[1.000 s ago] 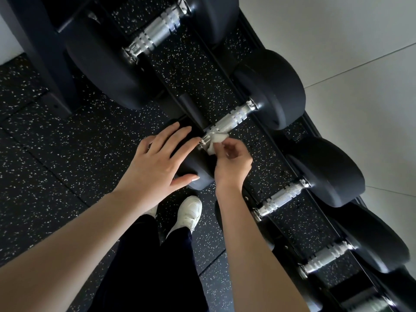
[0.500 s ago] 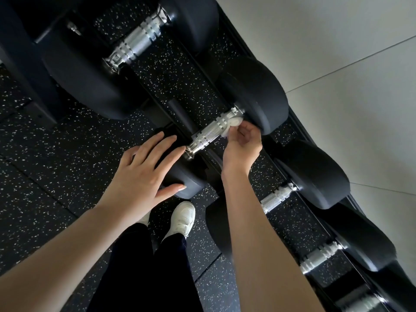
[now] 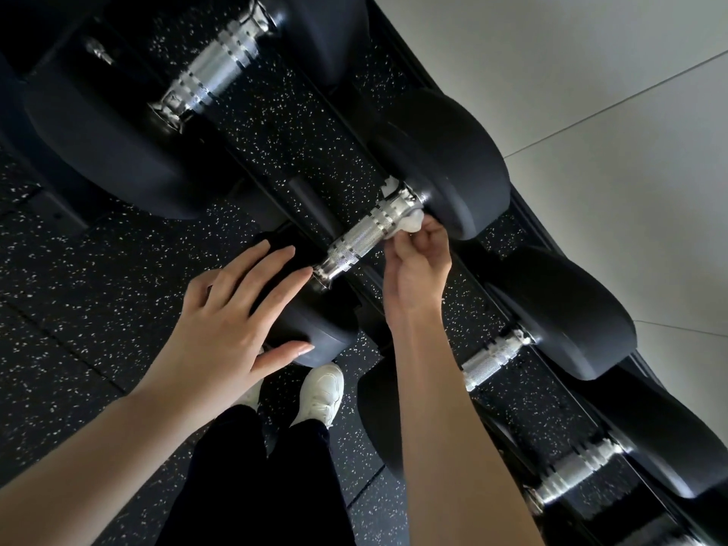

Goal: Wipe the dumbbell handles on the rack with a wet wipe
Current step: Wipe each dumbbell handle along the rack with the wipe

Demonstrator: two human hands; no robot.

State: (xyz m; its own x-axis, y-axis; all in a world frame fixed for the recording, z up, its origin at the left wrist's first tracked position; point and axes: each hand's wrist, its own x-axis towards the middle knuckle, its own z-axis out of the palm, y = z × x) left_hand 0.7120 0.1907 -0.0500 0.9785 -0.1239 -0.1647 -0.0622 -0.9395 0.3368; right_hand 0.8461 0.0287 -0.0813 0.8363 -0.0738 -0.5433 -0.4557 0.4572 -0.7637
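Head-worn view, steeply downward, close above rack (image 3: 303,199)

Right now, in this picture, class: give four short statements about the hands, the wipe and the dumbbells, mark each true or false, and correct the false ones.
1. The right hand pinches the wet wipe at the far end of a dumbbell handle. True.
2. The left hand grips the same handle. False: it rests with straight fingers on that dumbbell's near head.
3. The wet wipe is blue. False: it is white.
4. The person wears white shoes. True.
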